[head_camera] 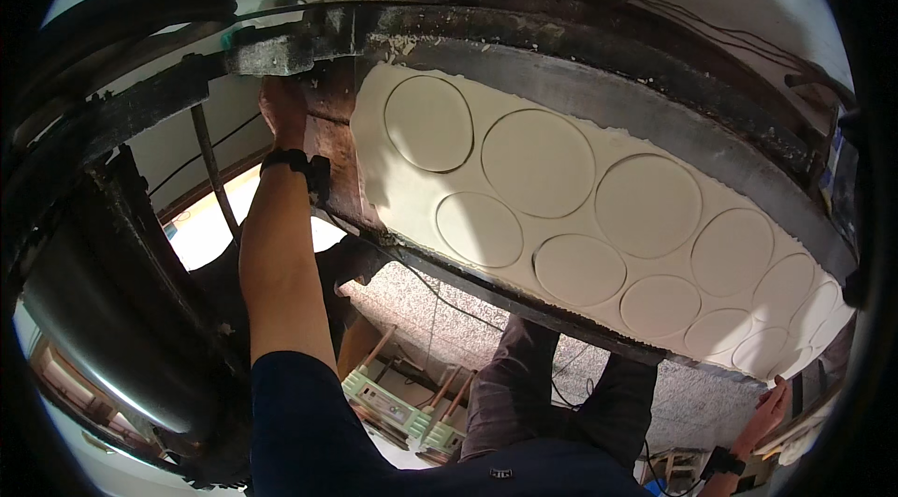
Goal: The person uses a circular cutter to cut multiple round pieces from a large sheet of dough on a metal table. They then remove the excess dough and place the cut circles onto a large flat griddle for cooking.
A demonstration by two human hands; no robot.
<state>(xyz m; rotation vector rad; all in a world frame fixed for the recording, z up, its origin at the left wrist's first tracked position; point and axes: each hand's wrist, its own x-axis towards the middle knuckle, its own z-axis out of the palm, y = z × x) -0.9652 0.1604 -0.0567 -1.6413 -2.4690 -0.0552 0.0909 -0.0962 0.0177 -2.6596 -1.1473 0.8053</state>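
Note:
A long pale dough sheet (421,199) lies before me, marked with two rows of round cuts. The cut rounds (538,164) still sit within the sheet. My left hand (284,111) reaches past the sheet's left end, up to a floury metal block (270,56). Its fingers are hidden behind that block, so what they touch is not visible. At the far right, my right hand (770,407) is at the near corner of the sheet, fingertips close to the dough edge. Whether it grips the dough cannot be made out. Both wrists wear black bands.
A dark machine frame carries a grey metal strip (603,87) along the far side and a rail (505,297) along the near side. A large shiny metal cylinder (98,336) stands at left. Below are a cable (438,293) and a light-green device (393,406) on the floor.

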